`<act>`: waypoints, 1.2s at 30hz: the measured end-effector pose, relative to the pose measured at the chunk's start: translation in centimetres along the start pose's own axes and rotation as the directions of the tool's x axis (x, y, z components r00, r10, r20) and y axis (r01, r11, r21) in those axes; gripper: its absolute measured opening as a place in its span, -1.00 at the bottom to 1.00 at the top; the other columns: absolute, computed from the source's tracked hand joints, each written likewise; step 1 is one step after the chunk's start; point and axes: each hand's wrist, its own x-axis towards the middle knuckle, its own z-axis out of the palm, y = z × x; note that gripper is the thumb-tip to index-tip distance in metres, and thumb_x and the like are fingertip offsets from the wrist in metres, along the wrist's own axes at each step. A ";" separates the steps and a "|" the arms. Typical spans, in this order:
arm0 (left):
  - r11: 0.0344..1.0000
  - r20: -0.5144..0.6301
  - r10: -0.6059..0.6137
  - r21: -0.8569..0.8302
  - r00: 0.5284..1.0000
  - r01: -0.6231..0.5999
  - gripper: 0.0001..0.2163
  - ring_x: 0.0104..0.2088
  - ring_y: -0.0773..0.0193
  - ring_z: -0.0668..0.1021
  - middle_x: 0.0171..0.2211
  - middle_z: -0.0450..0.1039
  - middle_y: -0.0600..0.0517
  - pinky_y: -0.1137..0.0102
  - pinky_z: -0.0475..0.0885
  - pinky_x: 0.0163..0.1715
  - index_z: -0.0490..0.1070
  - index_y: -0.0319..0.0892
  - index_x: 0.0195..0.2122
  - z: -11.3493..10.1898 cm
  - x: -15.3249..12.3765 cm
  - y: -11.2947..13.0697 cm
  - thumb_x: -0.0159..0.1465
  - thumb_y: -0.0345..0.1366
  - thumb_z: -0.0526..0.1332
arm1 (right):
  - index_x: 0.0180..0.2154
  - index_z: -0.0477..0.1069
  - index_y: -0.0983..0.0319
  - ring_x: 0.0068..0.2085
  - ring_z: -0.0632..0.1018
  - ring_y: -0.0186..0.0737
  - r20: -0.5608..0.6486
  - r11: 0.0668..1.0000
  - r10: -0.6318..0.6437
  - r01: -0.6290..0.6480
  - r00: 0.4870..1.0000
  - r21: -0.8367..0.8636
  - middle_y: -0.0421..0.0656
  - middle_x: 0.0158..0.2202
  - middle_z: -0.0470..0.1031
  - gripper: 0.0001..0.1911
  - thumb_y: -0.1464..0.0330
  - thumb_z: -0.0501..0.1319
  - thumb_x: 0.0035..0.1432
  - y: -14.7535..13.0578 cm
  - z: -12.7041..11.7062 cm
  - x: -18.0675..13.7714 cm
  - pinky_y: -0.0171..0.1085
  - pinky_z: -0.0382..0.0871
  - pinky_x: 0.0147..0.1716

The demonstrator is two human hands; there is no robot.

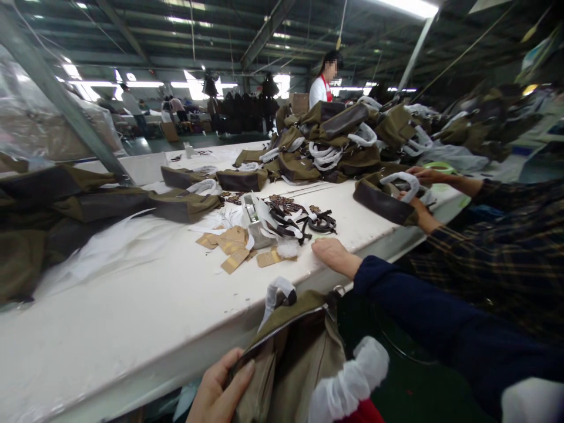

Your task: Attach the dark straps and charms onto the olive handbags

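My left hand [218, 390] is at the bottom edge, its thumb and fingers closed on the zipped top rim of an olive-green canvas bag [293, 352] hanging below the table edge. The bag's handles are wrapped in white foam [348, 382]. My right hand [335, 255], in a navy sleeve, lies flat on the white table [145, 299] near its front edge with the fingers stretched out to the left and nothing in them. It is next to brown cardboard tags [231, 244] and a white tape holder [255, 226].
Dark straps and small brown parts [304, 220] lie behind the tags. Olive bags are heaped at the left [79, 211] and at the back [335, 141]. A co-worker in a plaid sleeve [497, 241] handles a bag [388, 197] at the right. Another person [324, 82] stands far back.
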 end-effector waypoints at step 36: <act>0.982 0.181 0.075 -0.184 0.981 -0.041 -0.77 -0.28 0.20 0.50 -0.39 0.48 0.05 0.45 0.39 -0.29 0.49 -0.20 -0.29 0.0 -0.3 0.2 0.29 -0.12 0.24 | -0.27 0.42 0.26 -0.30 0.50 -0.26 -0.509 0.369 -0.640 0.811 0.575 0.454 -0.12 -0.33 0.53 -0.73 0.47 -0.03 0.37 -15.8 -2.7 -12.0 -0.34 0.38 -0.27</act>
